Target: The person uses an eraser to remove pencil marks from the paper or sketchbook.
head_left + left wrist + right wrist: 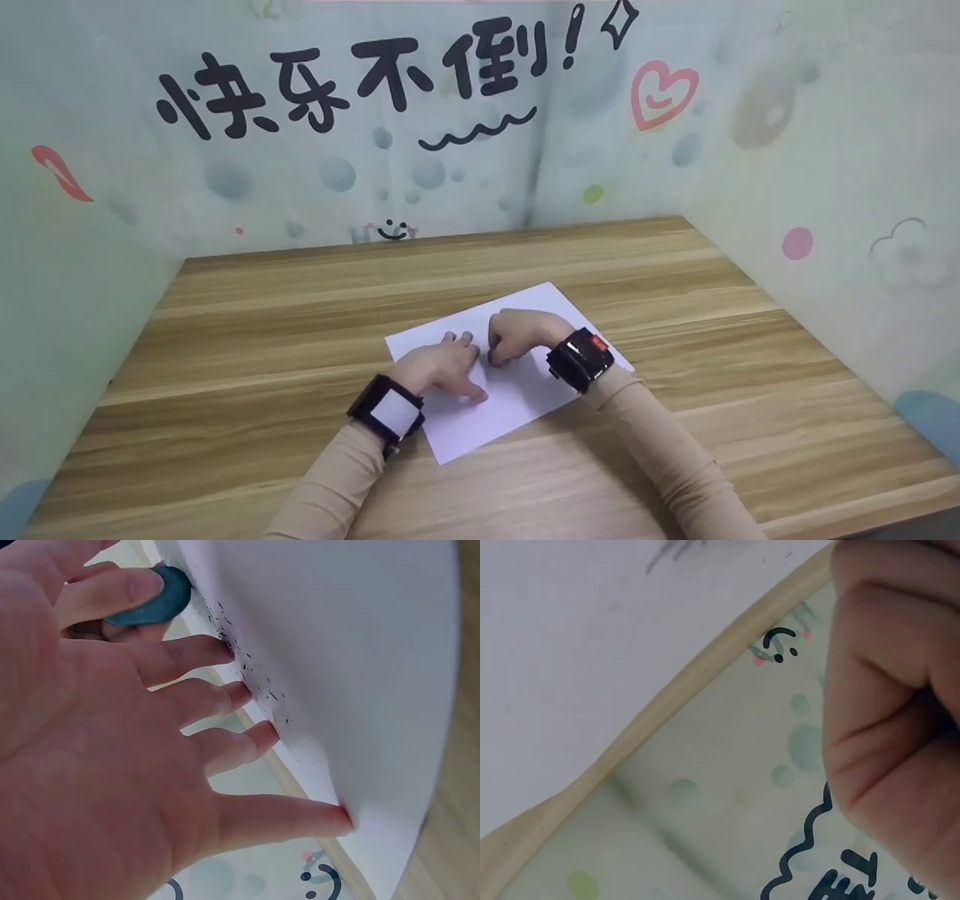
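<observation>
A white sheet of paper (525,401) lies askew on the wooden table. My left hand (442,367) rests on it with fingers spread, and in the left wrist view its fingertips touch the sheet. To its right, my right hand (519,334) is curled over the paper. It grips a rounded teal eraser (174,598), which shows only in the left wrist view. Dark crumbs (255,682) are scattered on the sheet beside the left fingertips. Grey pencil strokes (676,550) appear at the top of the right wrist view; the eraser is hidden there.
The wooden table (300,300) extends around the paper on all sides. A pale printed backdrop (300,172) with dark characters and bubbles stands behind it, and similar panels close off the left and right.
</observation>
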Demonstrator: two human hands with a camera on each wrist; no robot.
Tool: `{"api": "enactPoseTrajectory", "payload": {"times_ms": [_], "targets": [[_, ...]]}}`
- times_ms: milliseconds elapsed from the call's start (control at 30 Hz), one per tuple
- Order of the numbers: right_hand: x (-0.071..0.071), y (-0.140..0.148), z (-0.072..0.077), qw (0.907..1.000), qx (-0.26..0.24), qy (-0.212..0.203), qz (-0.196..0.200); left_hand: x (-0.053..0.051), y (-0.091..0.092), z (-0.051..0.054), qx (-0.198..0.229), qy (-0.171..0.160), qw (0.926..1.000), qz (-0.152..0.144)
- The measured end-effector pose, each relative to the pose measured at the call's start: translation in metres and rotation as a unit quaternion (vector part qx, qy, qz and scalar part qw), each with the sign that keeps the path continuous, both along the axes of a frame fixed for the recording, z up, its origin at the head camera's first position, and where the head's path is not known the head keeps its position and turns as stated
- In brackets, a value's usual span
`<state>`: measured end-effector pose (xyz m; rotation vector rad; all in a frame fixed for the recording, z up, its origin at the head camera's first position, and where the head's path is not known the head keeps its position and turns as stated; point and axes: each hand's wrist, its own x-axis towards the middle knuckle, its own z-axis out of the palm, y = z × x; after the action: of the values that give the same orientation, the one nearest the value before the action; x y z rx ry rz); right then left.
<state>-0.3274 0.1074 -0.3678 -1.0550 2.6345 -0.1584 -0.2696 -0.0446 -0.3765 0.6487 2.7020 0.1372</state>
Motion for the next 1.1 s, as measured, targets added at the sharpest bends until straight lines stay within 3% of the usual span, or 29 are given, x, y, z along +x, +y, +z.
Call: {"api": "enactPoseTrajectory", "payload": {"times_ms": [167, 300, 500, 667, 833, 967, 1100], "targets": [[-0.002, -0.0011, -0.0038, 0.9994, -0.022, 0.027, 0.008, 0.0001, -0.0005, 0.0005, -0.005, -0.005, 1.0, 0.001], [-0.0006, 0.0009, -0.0005, 0.9999, 0.001, -0.01, -0.003, -0.0004, 0.0008, -0.0002, -0.002, -0.004, 1.0, -0.007], [-0.0011, -0.0004, -0.0029, 0.9995, -0.031, 0.009, -0.005, -0.001, 0.0018, -0.0001, -0.014, -0.011, 0.9998, 0.007], [-0.0012, 0.0026, -0.0051, 0.9996, -0.015, -0.021, -0.014, -0.0007, 0.0036, -0.0025, -0.015, -0.008, 0.9999, 0.0], [-0.0005, 0.0015, -0.0082, 0.999, -0.043, 0.011, -0.003, -0.0002, 0.0039, -0.0034, -0.014, -0.009, 0.9998, 0.005], [0.002, 0.0, -0.0064, 0.9998, -0.018, 0.004, -0.003, 0.0003, 0.0031, -0.0022, -0.006, -0.008, 0.9999, -0.003], [0.0039, -0.0034, -0.0055, 0.9989, -0.025, 0.038, -0.014, 0.0, 0.0017, -0.0008, -0.002, -0.01, 0.9999, 0.01]]}}
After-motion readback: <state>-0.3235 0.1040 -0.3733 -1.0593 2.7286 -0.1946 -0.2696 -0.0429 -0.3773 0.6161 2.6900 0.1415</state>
